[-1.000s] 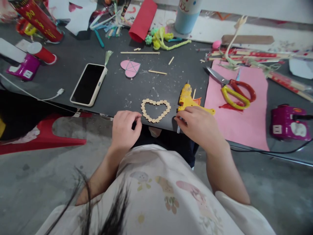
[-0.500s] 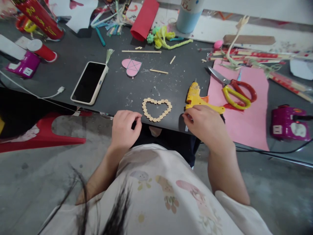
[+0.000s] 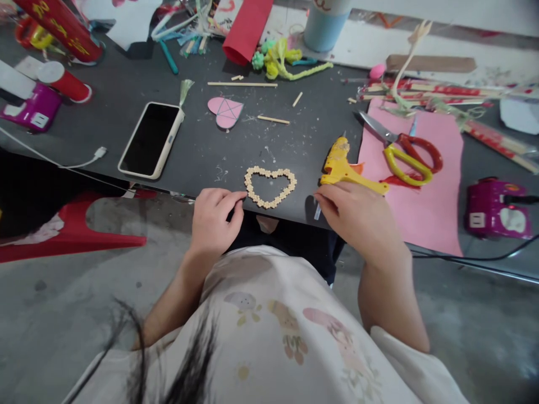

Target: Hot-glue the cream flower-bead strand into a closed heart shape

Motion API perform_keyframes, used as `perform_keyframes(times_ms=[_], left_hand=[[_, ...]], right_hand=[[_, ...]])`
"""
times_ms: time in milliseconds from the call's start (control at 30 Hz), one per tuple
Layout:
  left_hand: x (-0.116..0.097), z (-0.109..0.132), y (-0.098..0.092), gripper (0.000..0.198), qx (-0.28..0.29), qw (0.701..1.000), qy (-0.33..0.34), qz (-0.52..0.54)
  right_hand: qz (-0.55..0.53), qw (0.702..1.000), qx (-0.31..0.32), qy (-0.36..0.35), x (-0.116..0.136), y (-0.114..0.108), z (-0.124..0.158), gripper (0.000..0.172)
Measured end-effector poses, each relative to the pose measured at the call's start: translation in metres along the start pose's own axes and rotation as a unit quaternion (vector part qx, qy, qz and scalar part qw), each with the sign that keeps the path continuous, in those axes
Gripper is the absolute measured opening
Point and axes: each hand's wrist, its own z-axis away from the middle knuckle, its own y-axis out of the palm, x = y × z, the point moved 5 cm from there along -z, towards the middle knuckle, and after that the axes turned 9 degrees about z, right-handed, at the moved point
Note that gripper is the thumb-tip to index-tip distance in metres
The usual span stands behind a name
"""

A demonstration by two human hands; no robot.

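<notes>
A small heart-shaped frame (image 3: 269,205) of pale, flower-like beads lies at the table's near edge. Just left of it is my left hand (image 3: 216,220), its index fingertip at or very near the frame's left side. That hand holds nothing visible, with a gap between thumb and index finger. To the right, a yellow hot glue gun (image 3: 337,163) lies with its nozzle pointing away from me. My right hand (image 3: 360,219) is closed at its rear end, and its fingers hide part of the gun. A clear glue stick (image 3: 317,211) shows below the fingertips.
Scissors (image 3: 406,151) with red and yellow handles lie on pink paper (image 3: 438,207). A phone (image 3: 151,140), a pink paper heart (image 3: 227,114) and short thin sticks (image 3: 273,120) lie beyond my hands. A purple power block (image 3: 499,210) with a black cable stands at right.
The glue gun has turned slightly, its nozzle swinging right, and more of the glue stick shows. My left index fingertip has edged closer to the beaded heart.
</notes>
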Motion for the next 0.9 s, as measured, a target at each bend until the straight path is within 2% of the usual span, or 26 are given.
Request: perform_keyframes(times_ms=[200,367,667,900], left_hand=[[-0.003,0.002,0.001,0.017,0.003,1.000,0.023,0.016],[-0.008,0.006,0.003,0.020,0.030,0.999,0.034,0.019],[-0.015,0.012,0.009,0.025,0.061,0.996,0.062,0.030],[-0.016,0.014,0.011,0.024,0.069,0.994,0.076,0.031]], right_hand=[[0.005,0.997,0.059,-0.043,0.038,0.002,0.010,0.031],[-0.014,0.994,0.060,-0.089,0.064,0.003,0.013,0.035],[-0.034,0.996,0.015,-0.081,0.072,0.001,0.015,0.033],[-0.031,0.995,-0.002,-0.094,0.080,0.004,0.016,0.043]])
